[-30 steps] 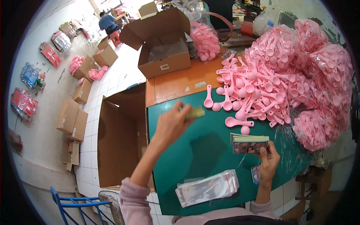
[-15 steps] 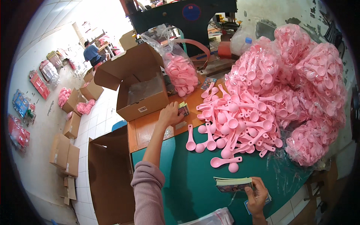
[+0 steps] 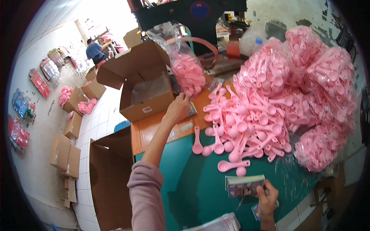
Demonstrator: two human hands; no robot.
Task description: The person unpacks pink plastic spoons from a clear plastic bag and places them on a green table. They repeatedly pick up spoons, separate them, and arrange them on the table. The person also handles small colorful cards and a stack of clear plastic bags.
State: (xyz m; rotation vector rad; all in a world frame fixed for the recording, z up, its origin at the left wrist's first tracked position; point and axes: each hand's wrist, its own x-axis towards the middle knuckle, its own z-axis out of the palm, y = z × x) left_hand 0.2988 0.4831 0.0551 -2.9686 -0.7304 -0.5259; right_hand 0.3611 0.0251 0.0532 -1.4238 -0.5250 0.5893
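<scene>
My right hand (image 3: 268, 197) grips a stack of small printed cards (image 3: 243, 188) above the green mat (image 3: 181, 192), its thumb across the near face. Below that hand, part of another printed card (image 3: 255, 212) shows. My left arm reaches far forward to the wooden tabletop, and my left hand (image 3: 178, 109) is beside the open cardboard box, its fingers drawn together. Against that hand lie more small cards (image 3: 192, 109), partly covered by it; whether the fingertips hold any is hidden. To the right spreads a heap of loose pink measuring spoons (image 3: 246, 127).
Clear bags of pink spoons (image 3: 323, 88) pile up on the right, and another bag (image 3: 188, 75) stands behind the open cardboard box (image 3: 148, 107). A tall carton (image 3: 111, 181) is at the left table edge. Clear plastic bags (image 3: 219, 223) lie nearest me. A person (image 3: 94, 52) sits far off.
My left hand has moved slightly farther and to the right, by the small cards. My right hand has raised and tilted its card stack, so the printed face now shows.
</scene>
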